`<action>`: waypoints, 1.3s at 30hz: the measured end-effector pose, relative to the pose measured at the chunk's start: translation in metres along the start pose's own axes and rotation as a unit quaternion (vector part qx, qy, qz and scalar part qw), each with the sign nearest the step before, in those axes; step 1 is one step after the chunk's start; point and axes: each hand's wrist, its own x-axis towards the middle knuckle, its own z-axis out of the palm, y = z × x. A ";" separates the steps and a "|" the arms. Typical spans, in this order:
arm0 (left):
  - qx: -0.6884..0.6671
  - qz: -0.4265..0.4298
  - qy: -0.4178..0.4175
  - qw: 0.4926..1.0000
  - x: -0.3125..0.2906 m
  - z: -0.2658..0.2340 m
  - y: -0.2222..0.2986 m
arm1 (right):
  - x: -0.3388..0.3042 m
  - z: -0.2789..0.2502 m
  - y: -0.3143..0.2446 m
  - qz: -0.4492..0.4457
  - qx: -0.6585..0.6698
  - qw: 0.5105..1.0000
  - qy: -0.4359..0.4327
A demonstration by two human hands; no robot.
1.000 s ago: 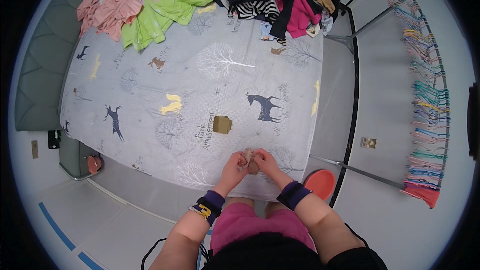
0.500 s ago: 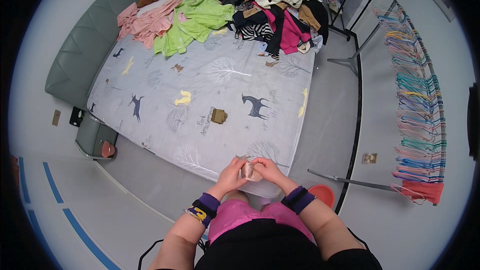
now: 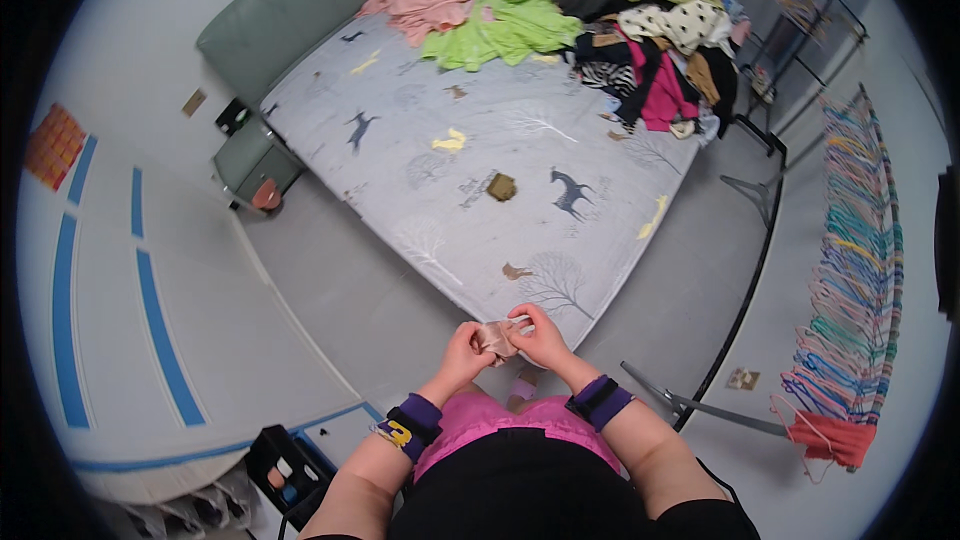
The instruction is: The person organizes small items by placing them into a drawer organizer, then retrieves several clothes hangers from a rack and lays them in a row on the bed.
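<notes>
In front of my body, beyond the foot of the bed, both hands hold a small, shiny pinkish-beige piece of cloth (image 3: 494, 338). My left hand (image 3: 461, 354) pinches its left side, fingers curled round the edge. On the other side my right hand (image 3: 541, 339) grips it between thumb and fingers. The cloth is bunched, so its kind cannot be made out. Close ahead lies the bed (image 3: 390, 205) with a grey patterned sheet.
A heap of mixed clothes (image 3: 655, 90) covers the bed's far right corner, beside a light green garment (image 3: 500, 20) and a pink one (image 3: 425, 10). Many coloured hangers (image 3: 845, 240) hang on a rack at right. A grey-green nightstand (image 3: 250, 165) and a black box (image 3: 285, 470) are at left.
My view has turned left, so the bed and hangers appear farther right. The black box has come into view and the red basin is no longer visible. Both hands still hold the cloth.
</notes>
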 end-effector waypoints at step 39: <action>-0.065 -0.033 0.497 0.864 -0.443 -0.175 -0.130 | -0.206 0.448 -0.110 -0.217 -0.269 0.789 -0.509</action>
